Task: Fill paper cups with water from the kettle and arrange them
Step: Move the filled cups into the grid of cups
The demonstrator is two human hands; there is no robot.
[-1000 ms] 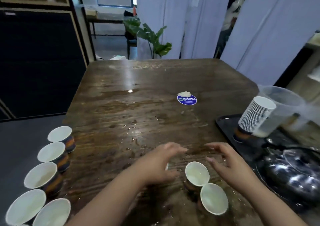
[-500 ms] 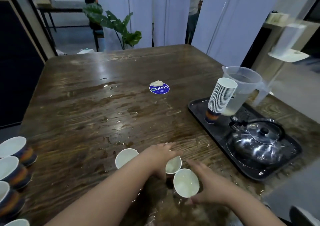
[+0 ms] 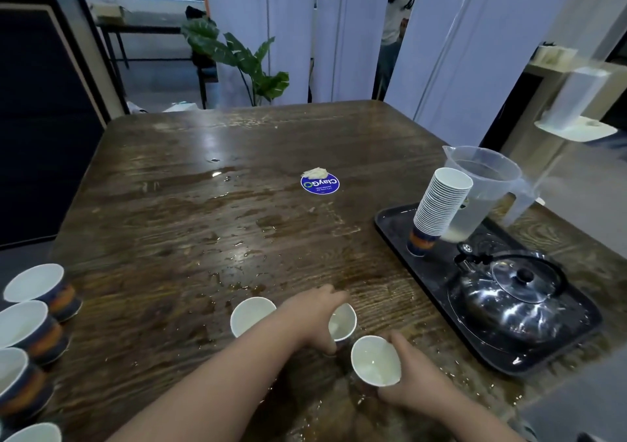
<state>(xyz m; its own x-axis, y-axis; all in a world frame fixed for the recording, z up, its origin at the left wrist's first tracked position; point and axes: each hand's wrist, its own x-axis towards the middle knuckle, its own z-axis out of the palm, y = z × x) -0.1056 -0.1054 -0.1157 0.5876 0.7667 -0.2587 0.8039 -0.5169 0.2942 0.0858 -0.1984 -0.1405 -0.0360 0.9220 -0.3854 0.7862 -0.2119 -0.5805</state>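
Three paper cups stand close together near the front of the wet wooden table (image 3: 190, 204). My left hand (image 3: 314, 316) curls round the middle cup (image 3: 342, 323), which holds water. My right hand (image 3: 412, 379) grips the nearest cup (image 3: 373, 362) from its right side. The left cup (image 3: 251, 316) stands free beside my left forearm. A steel kettle (image 3: 512, 297) with its lid on sits on the black tray (image 3: 400, 238) at the right.
A tall stack of paper cups (image 3: 437, 207) and a clear plastic jug (image 3: 481, 190) of water stand at the tray's back. Several filled cups (image 3: 34, 292) line the table's left edge. A blue round sticker (image 3: 320, 183) lies mid-table. Water pools on the wood.
The view swung right, then slightly back. My left hand moved onto the middle cup and my right hand closed round the nearest cup. The cups were shifted closer together.
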